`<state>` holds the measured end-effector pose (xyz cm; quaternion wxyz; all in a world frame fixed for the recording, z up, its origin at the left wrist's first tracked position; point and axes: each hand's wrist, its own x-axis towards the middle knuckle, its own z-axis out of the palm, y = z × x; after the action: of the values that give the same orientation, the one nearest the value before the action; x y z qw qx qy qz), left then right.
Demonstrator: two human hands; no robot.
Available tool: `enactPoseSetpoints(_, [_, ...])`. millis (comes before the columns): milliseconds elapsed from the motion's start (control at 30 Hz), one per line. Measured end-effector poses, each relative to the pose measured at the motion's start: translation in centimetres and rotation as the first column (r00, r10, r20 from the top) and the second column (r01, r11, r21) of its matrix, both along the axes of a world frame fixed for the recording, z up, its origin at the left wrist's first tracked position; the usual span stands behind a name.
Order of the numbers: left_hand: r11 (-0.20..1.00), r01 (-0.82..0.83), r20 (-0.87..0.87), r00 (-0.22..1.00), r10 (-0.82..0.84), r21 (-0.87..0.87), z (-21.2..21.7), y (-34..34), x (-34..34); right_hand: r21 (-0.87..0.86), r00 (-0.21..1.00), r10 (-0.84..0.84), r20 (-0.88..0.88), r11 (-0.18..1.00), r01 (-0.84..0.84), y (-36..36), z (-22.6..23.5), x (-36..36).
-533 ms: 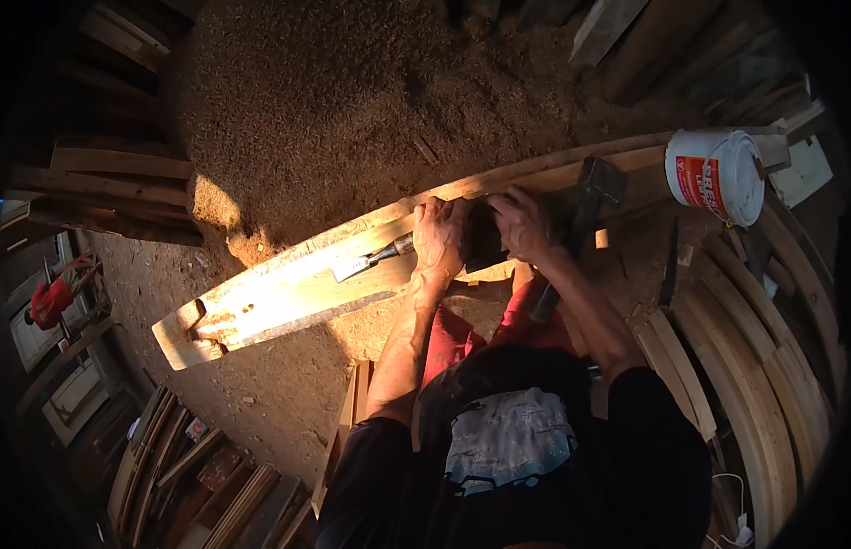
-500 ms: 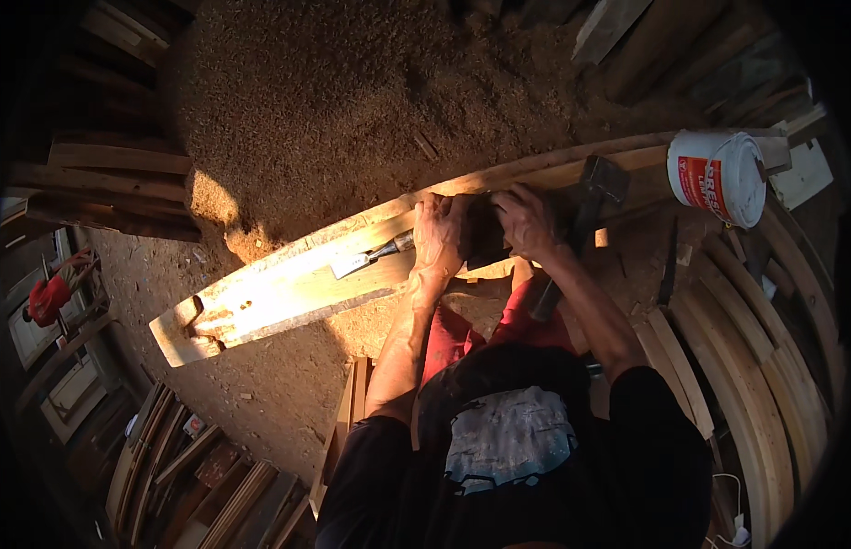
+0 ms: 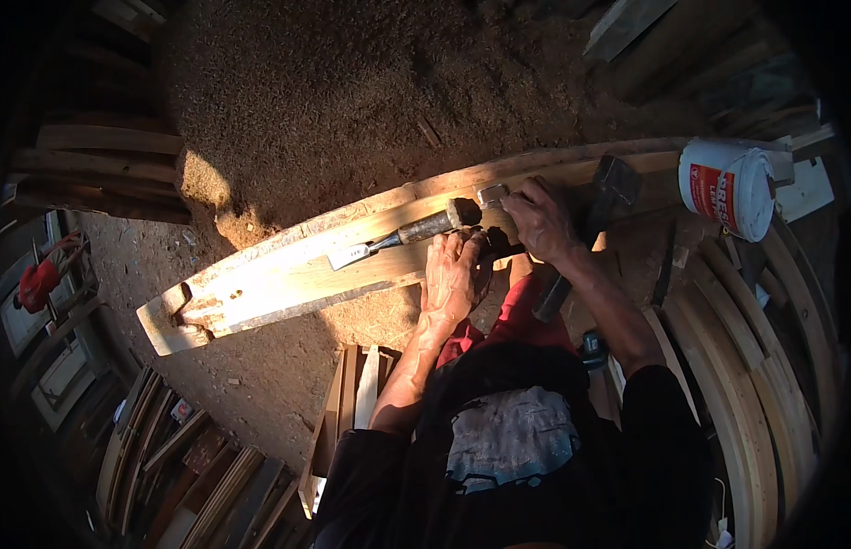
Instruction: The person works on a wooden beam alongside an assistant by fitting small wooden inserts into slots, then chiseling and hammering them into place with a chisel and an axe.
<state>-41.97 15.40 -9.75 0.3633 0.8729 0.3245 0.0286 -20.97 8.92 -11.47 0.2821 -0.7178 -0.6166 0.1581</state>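
A long pale timber beam [image 3: 288, 265] lies crosswise before me, with a notched left end in bright sun. On it rests a chisel [image 3: 427, 229], its wide blade pointing left. My left hand [image 3: 451, 273] is at the beam's near edge, fingers bent against a dark piece in shadow. My right hand [image 3: 542, 220] is closed at the far side of this piece, beside a small object with a shiny metal end [image 3: 492, 195]. Shadow hides what exactly the hands hold. A dark-headed hammer [image 3: 615, 186] lies across the beam right of my right hand, its handle toward me.
A white bucket with a red label [image 3: 727, 188] stands at the beam's right end. Sawdust [image 3: 352, 110] covers the ground beyond. Curved planks [image 3: 718, 384] are stacked at right, more boards [image 3: 215, 494] at lower left. A person in red [image 3: 39, 284] is far left.
My left hand has moved off the chisel handle, toward the beam's near edge, baring the handle. The shiny metal end has come into sight by my right hand.
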Motion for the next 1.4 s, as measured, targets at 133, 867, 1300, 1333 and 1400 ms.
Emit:
enactPoseSetpoints(133, [0.998,-0.045,0.086,0.995,0.042,0.033,-2.9,-0.8,0.5,0.005,1.0,-0.003,0.003,1.0,0.003,0.7,0.8,-0.5])
enactPoseSetpoints(867, [0.992,-0.112,0.025,0.994,0.111,0.057,-2.9,-1.5,2.7,-0.093,0.991,0.084,-0.103,0.991,-0.093,0.8,-0.4,0.6])
enactPoseSetpoints(1300, [0.593,-0.243,0.165,0.819,0.55,-0.768,1.7,-2.2,4.5,-0.168,0.898,-0.227,-0.378,0.97,0.175,-3.1,3.3,-4.6])
enactPoseSetpoints(1333, [0.593,-0.239,0.168,0.82,0.547,-0.769,1.2,-2.2,4.6,-0.168,0.898,-0.23,-0.375,0.969,0.178,-3.2,3.3,-4.5])
enactPoseSetpoints(1400, [0.622,-0.256,0.145,0.842,0.519,-0.74,-0.3,-2.1,4.1,-0.169,0.876,-0.234,-0.421,0.969,0.178,-3.0,3.4,-4.6])
